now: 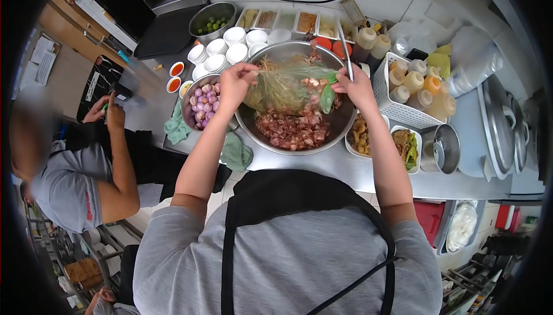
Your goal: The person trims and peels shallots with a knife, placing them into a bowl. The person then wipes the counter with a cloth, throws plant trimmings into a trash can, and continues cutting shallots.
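A clear plastic bag [282, 87] with a green end is stretched between my hands, above a large steel bowl [251, 135]. My left hand [237, 86] pinches the bag's left edge. At its green right end, my right hand [356, 89] grips the bag. A long, thin metal utensil [345, 50] rises from that same hand; its kind is unclear. Chopped reddish meat [294, 129] lies in the bowl, with pale stringy strands showing behind or through the bag. Part of the bowl's contents is hidden by the bag.
Left of the bowl sit a bowl of shallots [204, 104] and stacked white cups [215, 62]. On the right are a basket of squeeze bottles [406, 113], food containers [406, 149] and a steel pot [440, 148]. A co-worker [75, 171] stands at left holding a phone.
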The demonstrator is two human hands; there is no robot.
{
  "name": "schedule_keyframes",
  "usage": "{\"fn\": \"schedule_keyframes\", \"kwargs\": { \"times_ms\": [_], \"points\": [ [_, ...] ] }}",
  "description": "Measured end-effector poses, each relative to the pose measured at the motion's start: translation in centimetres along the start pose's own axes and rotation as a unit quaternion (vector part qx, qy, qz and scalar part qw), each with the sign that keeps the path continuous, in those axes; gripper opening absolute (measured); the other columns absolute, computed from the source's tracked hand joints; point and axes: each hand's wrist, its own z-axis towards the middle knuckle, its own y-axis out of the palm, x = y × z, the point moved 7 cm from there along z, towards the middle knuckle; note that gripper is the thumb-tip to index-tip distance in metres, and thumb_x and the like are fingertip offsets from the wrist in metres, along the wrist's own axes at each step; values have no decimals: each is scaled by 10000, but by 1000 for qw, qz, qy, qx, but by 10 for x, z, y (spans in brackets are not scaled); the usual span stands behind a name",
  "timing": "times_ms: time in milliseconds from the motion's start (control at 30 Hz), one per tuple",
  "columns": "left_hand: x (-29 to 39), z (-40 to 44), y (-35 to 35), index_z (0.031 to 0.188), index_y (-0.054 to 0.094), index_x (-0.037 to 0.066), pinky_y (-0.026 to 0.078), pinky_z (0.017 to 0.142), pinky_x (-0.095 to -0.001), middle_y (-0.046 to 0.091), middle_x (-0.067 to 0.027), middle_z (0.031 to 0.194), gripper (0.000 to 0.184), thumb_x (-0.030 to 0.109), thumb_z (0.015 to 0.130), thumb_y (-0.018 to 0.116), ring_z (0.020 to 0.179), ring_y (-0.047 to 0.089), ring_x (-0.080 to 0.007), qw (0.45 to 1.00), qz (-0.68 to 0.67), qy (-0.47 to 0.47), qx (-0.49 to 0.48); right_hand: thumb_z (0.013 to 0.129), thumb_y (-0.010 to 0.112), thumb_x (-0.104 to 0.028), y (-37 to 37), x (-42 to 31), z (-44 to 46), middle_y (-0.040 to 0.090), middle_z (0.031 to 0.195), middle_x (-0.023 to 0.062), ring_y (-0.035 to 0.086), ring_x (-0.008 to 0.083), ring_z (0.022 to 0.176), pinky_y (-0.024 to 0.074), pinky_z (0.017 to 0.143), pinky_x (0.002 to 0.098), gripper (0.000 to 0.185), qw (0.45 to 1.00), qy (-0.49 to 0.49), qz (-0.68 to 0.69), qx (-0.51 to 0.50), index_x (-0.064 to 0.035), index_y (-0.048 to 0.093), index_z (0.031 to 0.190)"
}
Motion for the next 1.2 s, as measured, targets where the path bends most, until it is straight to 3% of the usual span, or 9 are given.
{"fn": "schedule_keyframes", "kwargs": {
  "times_ms": [200,433,567,667,733,800,933,1067,1200],
  "points": [
    [-15,4,-4,814,595,-38,476,525,-211,581,-55,669,87,-21,750,537,581,553,-92,1000,-11,-9,22,808,508,-61,4,3,-2,529,671,52,553,101,550,449,483,224,73,993,38,-110,3,-18,458,840],
    [-22,15,-5,818,589,-31,459,507,-211,579,-50,688,91,-30,742,540,607,549,-92,994,-109,-13,17,758,574,-124,1,-21,-5,500,610,43,465,111,536,383,519,256,121,964,-121,-234,44,-25,513,790],
    [-14,7,-2,812,586,-16,461,565,-227,581,-38,716,106,-53,729,534,652,548,-108,999,16,-40,-28,762,559,-109,10,-1,-11,496,604,26,454,90,475,363,438,232,97,979,-22,-200,-17,-36,498,777],
    [9,-13,-5,799,587,0,448,643,-246,579,-26,707,119,-57,708,534,703,541,-121,992,-21,116,-42,761,527,-86,21,16,-29,486,613,-2,433,59,439,319,376,201,65,992,-30,-116,-44,-66,468,780],
    [4,-42,21,787,605,17,438,697,-282,591,-67,687,130,-45,698,533,762,558,-183,956,80,71,-273,747,521,-86,34,29,-49,486,618,3,432,70,429,330,386,209,73,974,15,-182,-132,-55,468,788],
    [-10,-63,28,800,612,20,437,710,-289,601,-85,727,128,-32,702,549,765,561,-207,923,190,85,-325,703,535,-104,42,28,-64,529,688,138,526,214,642,411,604,324,183,958,38,-235,-162,-15,468,848],
    [-16,-69,31,826,631,25,437,728,-316,613,-128,810,137,-4,707,569,780,560,-265,874,271,9,-403,722,525,-141,39,25,-68,559,737,172,563,268,688,418,634,352,278,953,94,-232,-173,-11,465,961],
    [10,-21,26,865,641,56,437,739,-339,621,-108,854,178,26,698,590,811,571,-262,937,228,109,-243,759,527,-175,28,20,-64,593,809,180,580,300,768,431,697,343,279,969,68,-220,-93,2,529,975],
    [-6,11,70,860,645,83,439,761,-347,620,-129,826,176,90,687,611,804,570,-285,925,246,129,-261,771,542,-208,28,19,-67,599,839,183,579,315,828,432,731,339,297,963,50,-252,-84,14,541,968]
  ]
}}
